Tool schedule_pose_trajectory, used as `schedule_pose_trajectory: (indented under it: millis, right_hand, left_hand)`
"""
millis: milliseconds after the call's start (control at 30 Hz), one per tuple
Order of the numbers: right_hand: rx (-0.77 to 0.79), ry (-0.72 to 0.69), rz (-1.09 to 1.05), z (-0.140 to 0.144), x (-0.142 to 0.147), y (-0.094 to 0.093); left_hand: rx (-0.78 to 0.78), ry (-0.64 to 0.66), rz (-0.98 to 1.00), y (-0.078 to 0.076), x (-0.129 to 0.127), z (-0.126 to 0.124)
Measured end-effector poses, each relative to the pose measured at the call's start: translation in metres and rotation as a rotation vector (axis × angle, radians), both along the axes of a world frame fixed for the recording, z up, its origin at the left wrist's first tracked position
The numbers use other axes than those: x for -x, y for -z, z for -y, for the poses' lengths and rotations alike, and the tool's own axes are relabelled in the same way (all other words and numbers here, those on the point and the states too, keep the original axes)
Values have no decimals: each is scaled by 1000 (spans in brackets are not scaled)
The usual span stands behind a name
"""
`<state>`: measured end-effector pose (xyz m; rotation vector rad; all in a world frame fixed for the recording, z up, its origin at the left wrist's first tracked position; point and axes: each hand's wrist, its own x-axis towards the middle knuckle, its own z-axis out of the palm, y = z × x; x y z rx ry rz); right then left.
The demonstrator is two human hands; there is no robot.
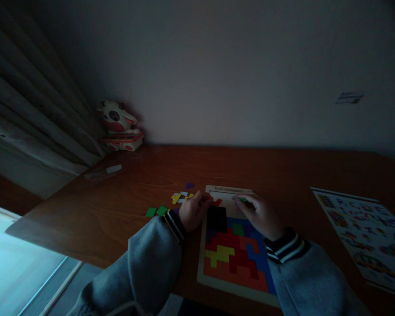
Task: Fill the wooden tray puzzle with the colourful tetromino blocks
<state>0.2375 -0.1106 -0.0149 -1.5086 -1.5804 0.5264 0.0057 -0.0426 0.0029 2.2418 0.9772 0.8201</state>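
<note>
A wooden puzzle board (232, 286) lies on the brown desk, largely filled with red, blue, yellow, green and dark blocks. My left hand (192, 211) rests at the board's upper left edge, fingers curled around a red piece (216, 202). My right hand (259, 213) lies over the board's upper right part, fingertips touching a small green piece (242, 200). Loose pieces (181, 196) in yellow, white and purple sit just left of my left hand, with two green ones (156, 211) nearer me.
A printed pattern sheet (365, 235) lies at the right of the desk (118, 210). A red and white toy cow (118, 126) stands in the far left corner by curtains (29, 109). A small white slip (113, 168) lies near it.
</note>
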Motion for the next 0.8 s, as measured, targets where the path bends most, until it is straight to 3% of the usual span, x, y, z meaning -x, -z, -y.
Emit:
schedule_pose_trajectory:
  millis: [67, 267, 467, 800]
  right_hand:
    - [-29, -16, 72, 0, 1, -1]
    - [102, -20, 111, 2, 6, 0]
    - [-4, -12, 237, 0, 6, 6]
    - [7, -88, 258, 1, 7, 4]
  left_hand:
    - [-32, -3, -17, 0, 1, 1]
    - [-54, 36, -17, 3, 1, 2]
    - [-106, 53, -34, 2, 1, 0]
    - [-89, 42, -43, 9, 1, -2]
